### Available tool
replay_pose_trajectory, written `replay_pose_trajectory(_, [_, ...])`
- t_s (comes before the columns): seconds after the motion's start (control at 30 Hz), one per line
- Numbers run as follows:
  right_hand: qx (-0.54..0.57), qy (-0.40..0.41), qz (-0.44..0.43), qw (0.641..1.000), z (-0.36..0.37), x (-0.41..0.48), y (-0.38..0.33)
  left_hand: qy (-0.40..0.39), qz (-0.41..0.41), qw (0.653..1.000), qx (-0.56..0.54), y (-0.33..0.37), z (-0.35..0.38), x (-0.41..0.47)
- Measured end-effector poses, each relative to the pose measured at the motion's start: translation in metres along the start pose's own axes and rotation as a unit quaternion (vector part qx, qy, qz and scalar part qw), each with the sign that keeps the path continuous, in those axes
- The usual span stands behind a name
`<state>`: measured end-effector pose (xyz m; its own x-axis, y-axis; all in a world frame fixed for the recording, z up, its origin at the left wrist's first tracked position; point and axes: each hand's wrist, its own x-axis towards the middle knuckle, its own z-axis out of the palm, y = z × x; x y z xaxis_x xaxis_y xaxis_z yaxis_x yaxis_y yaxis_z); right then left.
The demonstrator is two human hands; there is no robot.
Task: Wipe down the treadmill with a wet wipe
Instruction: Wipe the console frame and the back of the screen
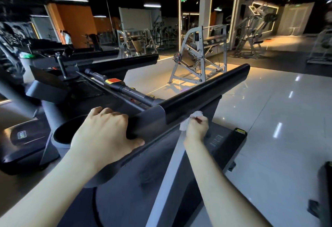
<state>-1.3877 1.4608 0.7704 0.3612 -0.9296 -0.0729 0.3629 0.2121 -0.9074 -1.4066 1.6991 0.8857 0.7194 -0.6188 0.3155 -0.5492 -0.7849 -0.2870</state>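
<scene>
The dark treadmill fills the lower middle of the head view, with its black right handrail (206, 90) running up to the right. My left hand (106, 131) grips the grey inner end of that handrail, fingers curled over the top and thumb underneath. My right hand (196, 127) holds a crumpled white wet wipe (190, 120) against the side panel just below the rail. A crossbar with a red and yellow stop button (113, 80) lies beyond my left hand. The second handrail (124, 61) sits further back.
A round cup holder (62, 133) opens left of my left hand. Another treadmill's base (21, 142) stands at the lower left. A grey weight machine (195, 59) stands on the glossy floor beyond the rail. Mirrors and more gym machines line the back.
</scene>
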Motion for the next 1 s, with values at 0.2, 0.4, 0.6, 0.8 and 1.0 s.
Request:
replay_pose_trajectory(0.2, [0.034, -0.051, 0.076, 0.995, -0.002, -0.049, 0.024, 0.059, 0.015, 0.998, -0.011, 0.004, 0.001, 0.002])
replay_pose_trajectory(0.4, [0.013, -0.066, -0.007, 0.998, -0.018, 0.019, 0.004, 0.114, 0.035, 0.99, -0.07, 0.064, -0.003, 0.056])
replay_pose_trajectory(0.6, [-0.051, -0.06, -0.015, 0.997, -0.029, 0.121, -0.022, 0.065, 0.012, 0.996, -0.062, 0.101, 0.02, 0.105])
replay_pose_trajectory(0.8, [-0.084, -0.041, -0.041, 0.995, -0.029, 0.184, -0.032, 0.102, -0.006, 0.99, -0.098, 0.107, 0.037, 0.103])
replay_pose_trajectory(1.0, [-0.059, -0.162, -0.11, 0.979, -0.036, 0.073, -0.023, 0.101, -0.012, 0.989, -0.107, 0.108, 0.035, 0.108])
